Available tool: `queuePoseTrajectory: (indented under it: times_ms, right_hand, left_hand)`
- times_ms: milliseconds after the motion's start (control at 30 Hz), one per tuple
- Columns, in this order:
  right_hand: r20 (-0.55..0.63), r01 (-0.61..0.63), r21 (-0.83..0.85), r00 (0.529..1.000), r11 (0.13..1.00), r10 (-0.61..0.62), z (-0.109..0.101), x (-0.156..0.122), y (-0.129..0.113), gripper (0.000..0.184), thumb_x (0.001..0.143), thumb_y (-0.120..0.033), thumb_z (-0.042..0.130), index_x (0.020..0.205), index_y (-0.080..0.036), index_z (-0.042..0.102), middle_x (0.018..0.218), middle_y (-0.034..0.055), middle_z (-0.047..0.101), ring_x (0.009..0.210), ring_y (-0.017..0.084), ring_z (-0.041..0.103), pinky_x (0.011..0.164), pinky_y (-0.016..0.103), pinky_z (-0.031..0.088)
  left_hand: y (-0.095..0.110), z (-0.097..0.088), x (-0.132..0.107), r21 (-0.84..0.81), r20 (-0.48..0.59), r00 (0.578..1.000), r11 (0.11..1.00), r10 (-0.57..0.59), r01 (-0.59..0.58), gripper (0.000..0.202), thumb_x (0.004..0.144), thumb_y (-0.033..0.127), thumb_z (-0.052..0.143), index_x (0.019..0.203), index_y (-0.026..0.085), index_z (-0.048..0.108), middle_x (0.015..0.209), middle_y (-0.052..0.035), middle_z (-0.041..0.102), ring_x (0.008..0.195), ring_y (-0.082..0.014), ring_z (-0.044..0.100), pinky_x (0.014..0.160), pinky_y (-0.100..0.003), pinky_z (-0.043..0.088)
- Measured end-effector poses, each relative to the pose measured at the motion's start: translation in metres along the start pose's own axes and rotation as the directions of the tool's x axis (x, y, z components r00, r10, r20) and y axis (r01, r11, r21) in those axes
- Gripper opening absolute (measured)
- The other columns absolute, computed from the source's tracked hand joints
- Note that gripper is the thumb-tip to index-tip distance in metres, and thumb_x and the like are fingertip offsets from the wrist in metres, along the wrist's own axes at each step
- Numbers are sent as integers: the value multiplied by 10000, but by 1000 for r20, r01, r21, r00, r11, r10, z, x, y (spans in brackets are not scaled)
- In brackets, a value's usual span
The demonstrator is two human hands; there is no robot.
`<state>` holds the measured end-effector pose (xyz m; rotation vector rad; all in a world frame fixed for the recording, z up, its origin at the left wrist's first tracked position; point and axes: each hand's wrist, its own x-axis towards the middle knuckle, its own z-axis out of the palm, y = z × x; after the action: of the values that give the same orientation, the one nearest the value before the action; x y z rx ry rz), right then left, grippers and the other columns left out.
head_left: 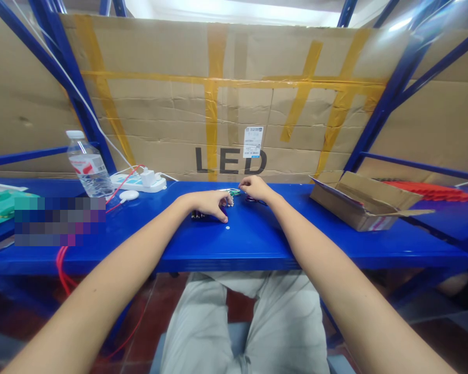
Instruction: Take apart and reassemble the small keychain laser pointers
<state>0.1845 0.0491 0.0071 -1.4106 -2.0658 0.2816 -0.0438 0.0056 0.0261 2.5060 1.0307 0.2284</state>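
My left hand is palm down over a group of slim dark pieces with shiny metallic ends on the blue table. Its thumb and fingers are apart and curved, and the hand hides most of the group. My right hand is closed in a pinch just to the right. Its fingertips are beside a shiny green, slender piece; whether they grip it or something smaller, I cannot tell. Below the right hand lie small dark items, partly covered. A small pale round spot shows in front of my left thumb.
An open cardboard box stands right, with red pieces behind it. At left are a water bottle, a power strip, a white oval object and a red cable. Large taped cardboard backs the table.
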Motion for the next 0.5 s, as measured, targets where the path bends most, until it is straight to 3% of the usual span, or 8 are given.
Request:
queuePoseTrajectory:
  times_ms: [333,500]
  right_hand:
    - [19,-10,-10,1000,1000,11,-2,-4,-8,193,832,-120,591,924,-121,760,919,79,759,812,161,656,738,227,470]
    - [48,12,-5,999,1000,-12,-4,-7,-16,196,807,-101,593,910,-131,757,889,64,753,755,149,638,675,215,463]
  left_hand:
    - [3,-17,-10,181,98,995,983,3,-21,635,617,466,760,1189,241,601,1231,-59,595,1125,-246,545,927,-303,435]
    - [14,-14,-11,194,27,995,977,-92,85,418,737,594,631,898,209,654,915,-40,677,808,-204,592,705,-296,420]
